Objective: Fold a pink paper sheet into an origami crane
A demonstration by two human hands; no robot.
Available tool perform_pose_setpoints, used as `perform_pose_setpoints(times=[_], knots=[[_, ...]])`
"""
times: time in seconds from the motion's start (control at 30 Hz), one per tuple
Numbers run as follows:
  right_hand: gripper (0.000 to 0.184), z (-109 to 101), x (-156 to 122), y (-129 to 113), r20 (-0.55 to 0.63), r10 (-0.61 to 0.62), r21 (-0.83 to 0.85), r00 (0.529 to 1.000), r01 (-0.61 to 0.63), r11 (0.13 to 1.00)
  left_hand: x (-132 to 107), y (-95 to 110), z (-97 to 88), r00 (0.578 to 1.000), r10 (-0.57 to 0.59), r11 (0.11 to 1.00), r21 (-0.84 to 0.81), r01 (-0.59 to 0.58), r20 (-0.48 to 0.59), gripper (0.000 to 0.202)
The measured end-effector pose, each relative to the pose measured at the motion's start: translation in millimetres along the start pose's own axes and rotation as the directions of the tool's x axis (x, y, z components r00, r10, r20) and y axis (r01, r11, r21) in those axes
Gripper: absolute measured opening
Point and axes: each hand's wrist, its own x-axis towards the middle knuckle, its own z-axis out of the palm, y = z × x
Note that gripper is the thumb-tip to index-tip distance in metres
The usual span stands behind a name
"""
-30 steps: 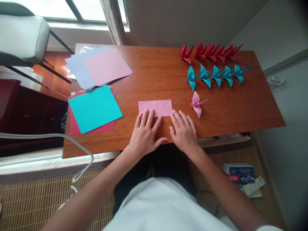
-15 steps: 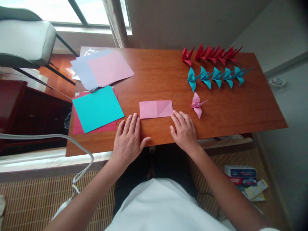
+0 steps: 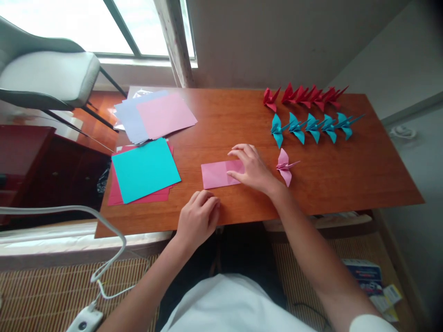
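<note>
A pink sheet of paper, folded into a flat rectangle with crease lines, lies on the wooden table in front of me. Over its right part, my right hand arches with thumb and fingers apart, hiding that end. My left hand rests at the paper's front edge near its left corner, its fingers curled in and nothing visible in them. To the right of the paper sits a pink origami crane.
Behind the pink crane stand a row of blue cranes and a row of red cranes. On the left lie turquoise paper over red sheets, and pink paper over lilac sheets. A white cable hangs at the front left.
My right hand has lifted from the paper's right corner and moved up and left over it. My left hand has gone from flat to curled, shifting slightly right. The view has tilted up.
</note>
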Motion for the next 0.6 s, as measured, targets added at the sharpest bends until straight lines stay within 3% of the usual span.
perform_pose_setpoints(times=[0.13,0.2,0.3,0.4,0.5,0.6], knots=[[0.009,1,21,7,0.113,-0.020,0.053,0.993,0.014,0.998,20,-2,0.6,0.998,-0.066,0.995,-0.076,0.066,0.010,0.022],[0.011,-3,26,8,0.089,-0.035,0.166,0.995,0.020,0.986,29,-5,0.5,0.993,-0.115,0.983,-0.144,0.113,-0.002,0.022],[0.012,-14,36,6,-0.120,0.014,0.349,0.993,0.029,0.937,49,-12,-1.2,0.977,-0.209,0.937,-0.291,0.191,-0.033,0.023],[0.010,-24,55,4,-0.349,0.076,0.367,0.934,0.061,0.928,86,-21,-3.7,0.949,-0.305,0.846,-0.478,0.236,-0.072,0.029],[0.009,-22,80,1,-0.495,0.054,0.290,0.867,0.107,0.951,129,-28,-6.9,0.930,-0.361,0.699,-0.680,0.223,-0.066,0.053],[0.006,-8,94,-2,-0.535,-0.019,0.250,0.844,0.180,0.951,163,-31,-9.0,0.935,-0.353,0.505,-0.836,0.214,0.026,0.062]])
